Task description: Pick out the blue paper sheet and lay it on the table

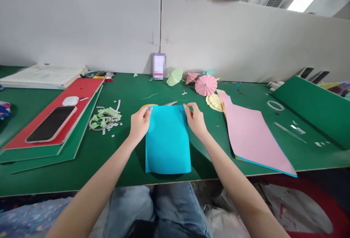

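Observation:
A bright blue sheet of paper [167, 139], seemingly folded over, lies in front of me near the table's front edge. My left hand [140, 121] pinches its far left corner, and my right hand [195, 119] pinches the far right corner. The near end of the paper bulges in a soft curve. Behind the far edge, a scissor blade [171, 103] and part of a yellow curved thing [149, 105] peek out; the rest is hidden by the paper. To the right of my right hand lies a stack of coloured paper [248, 128], pink on top.
Small paper umbrellas [206, 85] stand at the back, near a phone [158, 66] propped against the partition. Paper scraps [105, 117] lie left of my hands. Further left, a dark-screened phone [51, 123] rests on red and green boards [84, 88]. A green board [314, 110] leans at right.

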Available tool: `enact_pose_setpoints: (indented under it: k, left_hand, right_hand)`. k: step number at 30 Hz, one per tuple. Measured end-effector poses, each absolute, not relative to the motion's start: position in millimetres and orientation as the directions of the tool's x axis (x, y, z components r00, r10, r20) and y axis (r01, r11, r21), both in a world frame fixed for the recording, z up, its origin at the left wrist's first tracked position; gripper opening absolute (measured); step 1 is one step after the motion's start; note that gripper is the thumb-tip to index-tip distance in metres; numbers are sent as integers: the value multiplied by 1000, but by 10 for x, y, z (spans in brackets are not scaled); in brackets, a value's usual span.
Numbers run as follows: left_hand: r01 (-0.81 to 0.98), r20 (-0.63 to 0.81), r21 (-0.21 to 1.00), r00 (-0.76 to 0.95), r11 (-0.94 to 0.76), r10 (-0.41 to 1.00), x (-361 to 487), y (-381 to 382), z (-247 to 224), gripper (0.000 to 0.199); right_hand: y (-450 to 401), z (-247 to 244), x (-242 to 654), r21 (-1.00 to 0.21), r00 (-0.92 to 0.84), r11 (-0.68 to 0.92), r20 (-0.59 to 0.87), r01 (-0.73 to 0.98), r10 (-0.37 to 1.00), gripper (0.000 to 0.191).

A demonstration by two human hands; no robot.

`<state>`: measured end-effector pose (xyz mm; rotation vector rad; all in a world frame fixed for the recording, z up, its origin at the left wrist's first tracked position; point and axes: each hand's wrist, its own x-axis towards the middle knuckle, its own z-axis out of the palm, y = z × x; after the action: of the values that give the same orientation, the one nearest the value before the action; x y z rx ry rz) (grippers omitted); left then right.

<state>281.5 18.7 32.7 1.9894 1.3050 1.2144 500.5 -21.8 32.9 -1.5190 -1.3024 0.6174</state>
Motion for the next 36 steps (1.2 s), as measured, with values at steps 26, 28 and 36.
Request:
enact_pose_setpoints:
  k: [26,28,36]
  left_hand:
    - [224,248,941,62,-255,967,2596,659,92,42]
    - [214,243,944,54,-249,968,2577,660,96,42]
    - [227,254,944,-30,-241,967,2518,683,119,39]
  right_hand:
    - [-272,140,4981,-919,-204,-366,-334,-147,920,44]
    - [-280,162,4953,-934,-218,-337,-307,-120,927,44]
    - [-320,190,4959,-935,-299,-355,-338,-4,892,41]
